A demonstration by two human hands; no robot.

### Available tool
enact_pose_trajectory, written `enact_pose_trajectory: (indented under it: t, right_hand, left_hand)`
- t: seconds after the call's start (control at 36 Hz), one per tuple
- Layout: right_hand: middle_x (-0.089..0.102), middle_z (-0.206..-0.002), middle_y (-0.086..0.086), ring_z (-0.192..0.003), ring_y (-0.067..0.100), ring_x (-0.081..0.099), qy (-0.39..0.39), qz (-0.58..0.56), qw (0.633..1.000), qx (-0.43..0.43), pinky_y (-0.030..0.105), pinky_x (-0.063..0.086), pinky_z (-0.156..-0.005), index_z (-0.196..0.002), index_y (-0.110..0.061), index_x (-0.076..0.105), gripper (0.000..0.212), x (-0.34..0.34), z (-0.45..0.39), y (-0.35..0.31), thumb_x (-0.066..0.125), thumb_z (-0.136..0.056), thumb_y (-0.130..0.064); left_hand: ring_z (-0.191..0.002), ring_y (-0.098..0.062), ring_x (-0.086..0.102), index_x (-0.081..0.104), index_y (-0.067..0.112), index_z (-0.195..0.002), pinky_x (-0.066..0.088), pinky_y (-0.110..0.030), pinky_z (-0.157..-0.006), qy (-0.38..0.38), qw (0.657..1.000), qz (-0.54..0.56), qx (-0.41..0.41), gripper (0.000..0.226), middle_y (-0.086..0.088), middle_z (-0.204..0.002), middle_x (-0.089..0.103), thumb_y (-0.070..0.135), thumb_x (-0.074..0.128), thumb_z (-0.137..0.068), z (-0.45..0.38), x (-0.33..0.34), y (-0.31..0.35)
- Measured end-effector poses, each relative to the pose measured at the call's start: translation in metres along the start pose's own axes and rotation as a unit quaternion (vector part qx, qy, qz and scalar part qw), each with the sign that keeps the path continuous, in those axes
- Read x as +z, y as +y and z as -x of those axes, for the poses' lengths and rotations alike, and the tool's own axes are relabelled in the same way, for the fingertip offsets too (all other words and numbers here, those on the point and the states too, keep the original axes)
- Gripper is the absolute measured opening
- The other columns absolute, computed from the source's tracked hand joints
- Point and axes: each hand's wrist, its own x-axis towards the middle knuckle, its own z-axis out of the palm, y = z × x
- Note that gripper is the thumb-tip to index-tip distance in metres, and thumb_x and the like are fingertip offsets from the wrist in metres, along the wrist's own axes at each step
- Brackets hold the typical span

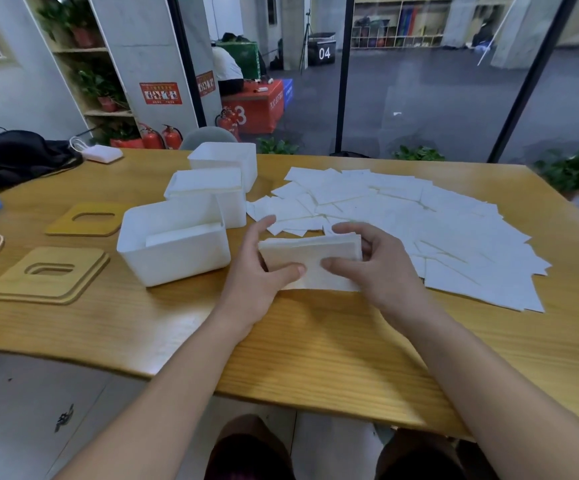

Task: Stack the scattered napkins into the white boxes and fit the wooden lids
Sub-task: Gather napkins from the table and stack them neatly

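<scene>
Napkins stack [310, 259] held just above the wooden table [315, 348] between both hands, right of the nearest white box [174, 252]: left hand [264, 271] grips its left end, thumb on top, right hand [373, 263] pinches the right end, thumb on top and fingers curled behind. Nearest box already has some napkins inside; two more white boxes [212, 192] behind it, scattered napkins [419, 220] spread on table to the right. Wooden lids [51, 275] lie left of the boxes, two stacked near, one [87, 220] further back.
</scene>
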Motion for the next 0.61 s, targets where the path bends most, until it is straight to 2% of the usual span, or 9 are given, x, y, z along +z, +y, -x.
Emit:
enact_pose_trajectory:
  t: [0.08,0.19,0.28,0.36,0.42,0.47,0.5,0.61]
  right_hand:
    - [0.079,-0.11,-0.005,-0.104,0.019,0.074,0.017,-0.054,0.998,0.013,0.039,0.063,-0.088,-0.118,-0.031,0.076,0.036,0.012,0.007,-0.001,0.085,-0.089,-0.012]
    - [0.073,-0.116,-0.012,-0.103,0.009,0.068,0.048,-0.023,0.999,-0.011,0.032,0.059,-0.09,-0.129,-0.041,0.068,0.047,0.02,0.013,0.001,0.082,-0.092,-0.016]
    - [0.068,-0.122,-0.009,-0.099,0.006,0.067,0.027,0.03,0.999,-0.001,0.024,0.058,-0.085,-0.147,-0.045,0.051,0.068,0.019,0.02,0.008,0.081,-0.092,-0.018]
    - [0.064,-0.128,-0.012,-0.099,-0.002,0.068,-0.001,0.052,0.998,0.028,0.014,0.055,-0.081,-0.156,-0.042,0.039,0.08,0.017,0.028,0.013,0.079,-0.092,-0.016]
    - [0.061,-0.133,-0.013,-0.104,-0.001,0.067,0.008,0.059,0.998,0.025,0.019,0.055,-0.087,-0.154,-0.047,0.04,0.079,0.018,0.03,0.012,0.078,-0.091,-0.018]
    - [0.059,-0.134,-0.013,-0.107,0.0,0.066,0.026,0.053,0.998,0.021,0.025,0.056,-0.092,-0.151,-0.051,0.043,0.076,0.022,0.032,0.008,0.079,-0.091,-0.022]
    - [0.06,-0.134,-0.012,-0.105,0.0,0.066,0.037,0.042,0.998,0.017,0.024,0.057,-0.091,-0.15,-0.051,0.044,0.074,0.023,0.032,0.007,0.079,-0.091,-0.022]
    - [0.06,-0.128,-0.008,-0.093,-0.02,0.06,0.059,0.028,0.998,0.022,0.005,0.048,-0.074,-0.152,-0.046,0.044,0.072,0.025,0.035,0.005,0.08,-0.094,-0.021]
  left_hand:
    - [-0.119,-0.025,0.073,0.051,0.049,-0.149,0.059,-0.053,-0.105,0.013,0.999,0.051,0.0,0.085,-0.006,-0.136,0.071,0.007,0.09,-0.086,0.003,0.003,0.002]
    - [-0.122,-0.022,0.071,0.044,0.049,-0.155,0.059,-0.048,-0.106,0.027,0.998,0.056,0.02,0.092,0.001,-0.138,0.07,0.0,0.084,-0.088,0.011,0.008,0.006]
    - [-0.119,-0.014,0.069,0.024,0.055,-0.163,0.059,-0.038,-0.102,0.028,1.0,-0.001,0.011,0.111,0.01,-0.129,0.069,0.0,0.083,-0.087,0.018,0.007,0.001]
    - [-0.111,0.004,0.065,-0.001,0.06,-0.165,0.058,-0.025,-0.098,0.006,0.998,-0.061,-0.017,0.125,0.015,-0.135,0.061,0.004,0.081,-0.09,0.024,0.006,-0.002]
    - [-0.105,0.004,0.066,-0.009,0.062,-0.163,0.057,-0.02,-0.09,0.0,0.998,-0.066,-0.015,0.127,0.015,-0.136,0.061,0.004,0.079,-0.091,0.024,0.009,0.0]
    - [-0.101,0.0,0.069,-0.006,0.06,-0.165,0.058,-0.02,-0.087,0.011,0.999,-0.043,-0.01,0.124,0.012,-0.135,0.063,0.003,0.077,-0.092,0.027,0.015,0.004]
    - [-0.103,-0.001,0.07,-0.003,0.06,-0.165,0.059,-0.022,-0.09,0.021,0.999,-0.028,-0.006,0.121,0.011,-0.134,0.065,0.004,0.076,-0.092,0.029,0.016,0.004]
    - [-0.114,-0.006,0.071,0.005,0.062,-0.164,0.058,-0.036,-0.102,0.051,0.999,-0.009,-0.008,0.115,0.01,-0.13,0.069,0.008,0.077,-0.094,0.03,0.011,-0.001]
